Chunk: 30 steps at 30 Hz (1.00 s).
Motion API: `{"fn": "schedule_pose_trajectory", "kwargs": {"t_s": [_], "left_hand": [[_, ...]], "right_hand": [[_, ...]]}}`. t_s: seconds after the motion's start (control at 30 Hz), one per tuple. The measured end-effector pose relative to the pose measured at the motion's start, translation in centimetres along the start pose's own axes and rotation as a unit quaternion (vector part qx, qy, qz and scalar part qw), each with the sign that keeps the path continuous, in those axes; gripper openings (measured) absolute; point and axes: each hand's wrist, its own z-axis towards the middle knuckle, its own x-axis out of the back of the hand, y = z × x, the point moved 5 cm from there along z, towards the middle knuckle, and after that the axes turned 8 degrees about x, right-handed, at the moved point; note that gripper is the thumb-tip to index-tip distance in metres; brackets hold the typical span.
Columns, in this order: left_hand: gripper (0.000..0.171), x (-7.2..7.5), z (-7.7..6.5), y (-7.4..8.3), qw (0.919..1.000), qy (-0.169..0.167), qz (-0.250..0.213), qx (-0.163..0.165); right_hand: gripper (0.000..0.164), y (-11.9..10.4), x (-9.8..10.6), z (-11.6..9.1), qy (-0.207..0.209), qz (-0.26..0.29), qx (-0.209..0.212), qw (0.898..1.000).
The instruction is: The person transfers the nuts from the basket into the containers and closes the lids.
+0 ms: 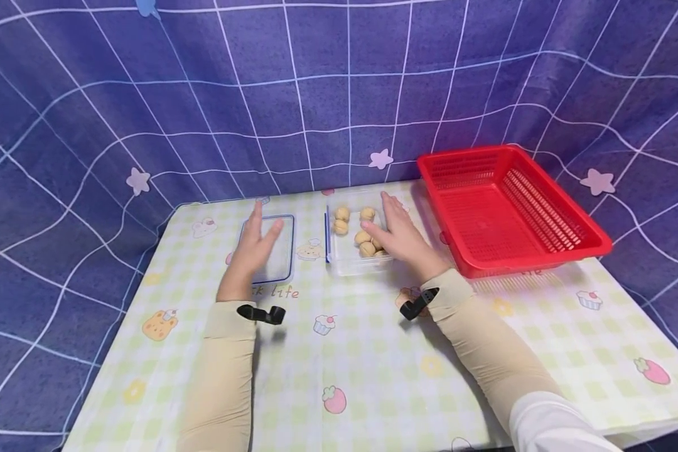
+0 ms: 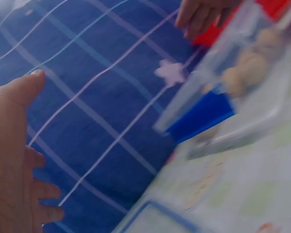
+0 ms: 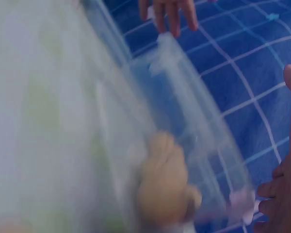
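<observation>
A clear plastic container (image 1: 347, 269) with a blue side clip (image 1: 327, 242) stands mid-table, several tan, round walnuts (image 1: 367, 249) lying inside it. The right hand (image 1: 401, 237) is above the container's right side, fingers straight and thumb apart, holding nothing. Over to the left, a clear lid (image 1: 292, 248) edged in blue lies flat on the cloth. Above its left part hovers the left hand (image 1: 251, 248), fingers extended and thumb spread, with nothing in it. In the left wrist view the blue clip (image 2: 203, 114) hangs outward from the container's wall.
A red slotted plastic basket (image 1: 480, 263) stands at the back right, beside the container. The table wears a green-checked cloth (image 1: 373, 351) with printed cartoons. Behind it hangs a blue curtain (image 1: 248, 107) with a line grid and stars.
</observation>
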Motion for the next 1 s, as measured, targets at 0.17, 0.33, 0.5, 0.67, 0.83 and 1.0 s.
{"fn": "schedule_pose_trajectory", "kwargs": {"t_s": [0.17, 0.33, 0.5, 0.67, 0.83, 1.0], "left_hand": [[0.083, 2.7, -0.4, -2.2, 0.9968, 0.003, -0.064, 0.047], [0.08, 3.7, -0.5, -3.9, 0.9936, -0.01, -0.09, 0.067], [0.079, 4.6, -0.7, -5.8, 0.9923, -0.016, -0.082, 0.092], [0.081, 5.5, -0.8, -6.8, 0.9858, -0.028, -0.111, 0.123], [0.081, 5.1, -0.2, -7.1, 0.9701, -0.055, -0.187, 0.145], [0.089, 4.6, 0.2, -8.2, 0.9579, -0.061, -0.198, 0.199]], "right_hand": [[0.093, -2.9, -1.2, 1.2, 0.012, 0.07, 0.0, 0.998], [0.088, -5.8, -2.9, 2.3, 0.034, 0.136, -0.005, 0.99], [0.085, -9.0, -5.6, 3.4, 0.049, 0.18, -0.013, 0.982], [0.078, -10.8, -9.0, 4.2, 0.041, 0.261, -0.052, 0.963], [0.082, -11.3, -11.6, 4.7, 0.026, 0.325, -0.127, 0.937], [0.087, -10.7, -13.5, 5.0, 0.024, 0.362, -0.213, 0.907]]}}
